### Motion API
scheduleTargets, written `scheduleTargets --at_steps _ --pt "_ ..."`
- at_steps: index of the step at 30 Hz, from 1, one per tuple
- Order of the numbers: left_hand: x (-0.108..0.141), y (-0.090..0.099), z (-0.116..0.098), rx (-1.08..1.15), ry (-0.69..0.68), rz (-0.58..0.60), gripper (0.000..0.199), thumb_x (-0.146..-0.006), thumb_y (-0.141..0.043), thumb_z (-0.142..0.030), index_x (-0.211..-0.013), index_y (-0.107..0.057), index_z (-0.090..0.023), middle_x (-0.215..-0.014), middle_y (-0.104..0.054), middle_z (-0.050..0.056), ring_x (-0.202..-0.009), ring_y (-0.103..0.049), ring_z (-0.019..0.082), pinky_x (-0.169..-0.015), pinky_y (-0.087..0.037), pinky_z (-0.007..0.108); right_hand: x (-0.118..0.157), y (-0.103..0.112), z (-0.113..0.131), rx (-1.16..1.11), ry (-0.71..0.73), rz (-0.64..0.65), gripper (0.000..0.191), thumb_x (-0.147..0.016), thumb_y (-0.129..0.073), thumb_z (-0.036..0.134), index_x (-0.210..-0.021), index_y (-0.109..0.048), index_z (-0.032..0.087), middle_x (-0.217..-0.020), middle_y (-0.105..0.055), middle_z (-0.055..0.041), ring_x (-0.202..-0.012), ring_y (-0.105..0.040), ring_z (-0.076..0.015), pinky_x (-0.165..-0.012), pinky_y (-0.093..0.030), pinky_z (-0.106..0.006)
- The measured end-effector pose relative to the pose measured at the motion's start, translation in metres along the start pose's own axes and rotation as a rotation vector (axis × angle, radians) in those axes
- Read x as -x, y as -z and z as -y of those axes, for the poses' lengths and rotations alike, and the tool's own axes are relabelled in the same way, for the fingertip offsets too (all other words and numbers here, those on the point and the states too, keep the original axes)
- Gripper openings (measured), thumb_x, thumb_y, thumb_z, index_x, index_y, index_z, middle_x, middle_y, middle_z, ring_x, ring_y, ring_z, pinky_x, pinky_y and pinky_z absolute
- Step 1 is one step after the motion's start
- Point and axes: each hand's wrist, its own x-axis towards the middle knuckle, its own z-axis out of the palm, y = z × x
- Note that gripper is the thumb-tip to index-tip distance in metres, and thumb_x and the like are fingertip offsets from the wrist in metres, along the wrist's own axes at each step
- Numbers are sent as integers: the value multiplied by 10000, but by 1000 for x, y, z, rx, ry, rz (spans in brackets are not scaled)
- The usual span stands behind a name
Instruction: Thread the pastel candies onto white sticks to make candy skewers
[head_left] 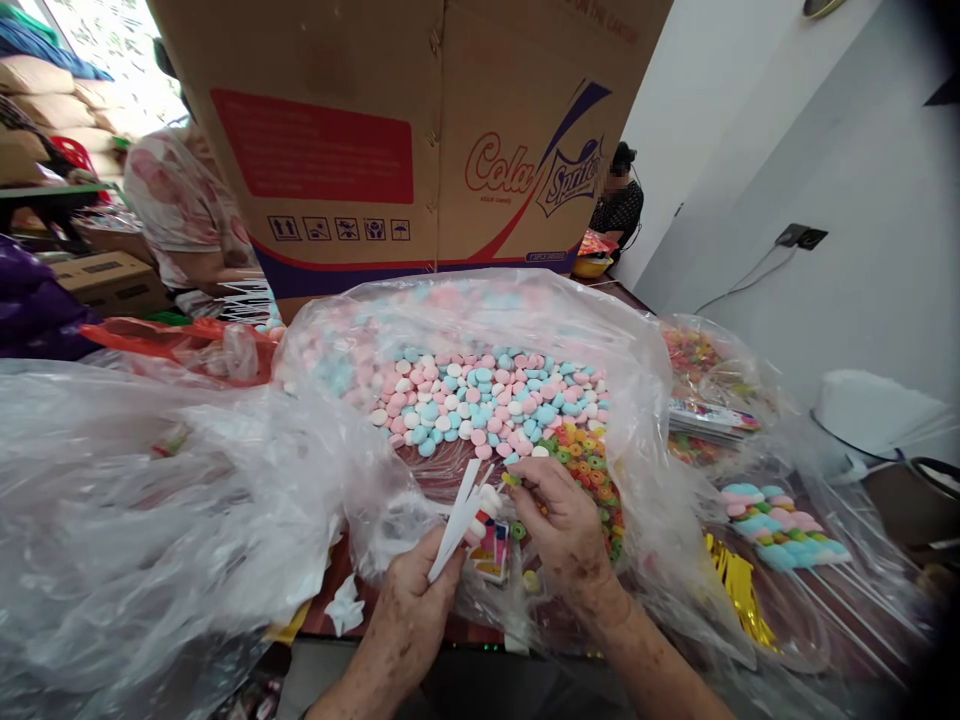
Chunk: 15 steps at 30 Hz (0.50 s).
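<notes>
In the lower middle, my left hand (pixel 416 600) is closed around a bundle of thin white sticks (pixel 452 525) that point up and away. Pink and white candies (pixel 484 515) show against the far side of that bundle; how they are attached cannot be made out. Just to the right, my right hand (pixel 562 525) pinches a small yellow-green gummy ring (pixel 511 480) between thumb and fingertips. Past both hands spreads a heap of pink, blue and white marshmallows (pixel 480 400) in a clear plastic bag. Colourful gummy rings (pixel 592 460) lie along its right side.
A big cardboard box (pixel 337 130) blocks the far side. Crumpled clear plastic (pixel 150 520) covers the left. Finished candy skewers (pixel 784 525), gold foil strips (pixel 739 590) and a bag of gummies (pixel 690 350) lie right. Two other people (pixel 180 190) sit behind the box.
</notes>
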Motion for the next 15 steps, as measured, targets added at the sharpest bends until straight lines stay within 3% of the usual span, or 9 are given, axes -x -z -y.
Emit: scheduleTargets --at_steps 3,8,12,15 --pt "0 0 3 20 -8 5 410 -929 -480 -432 -1168 -663 -154 -650 -464 -39 -593 -344 140 -542 -296 240 1 2 -1 -117 -101 18 179 -844 -540 183 -946 -686 204 -953 -667 -58 -878 -638 -171 -789 -514 -287" --pt "1 1 4 20 -3 17 414 -924 -481 -431 -1159 -675 -151 -591 -403 -56 -554 -319 137 -516 -268 240 3 -1 -12 -339 -420 15 178 -835 -595 289 -949 -684 187 -864 -666 -39 -720 -620 -147 -662 -521 -267" --pt "0 1 3 9 -8 -10 377 -919 -488 -406 -1104 -696 -152 -589 -401 -55 -551 -319 135 -513 -262 240 2 -1 -11 -332 -437 25 176 -815 -601 279 -927 -691 178 -836 -682 -36 -722 -615 -147 -651 -513 -256" --pt "0 1 1 -6 -18 -6 357 -923 -486 -403 -1041 -701 -143 -585 -396 -55 -551 -328 132 -511 -262 239 0 1 -3 -279 -365 49 165 -832 -573 259 -917 -694 188 -842 -700 -34 -745 -637 -152 -674 -526 -259"
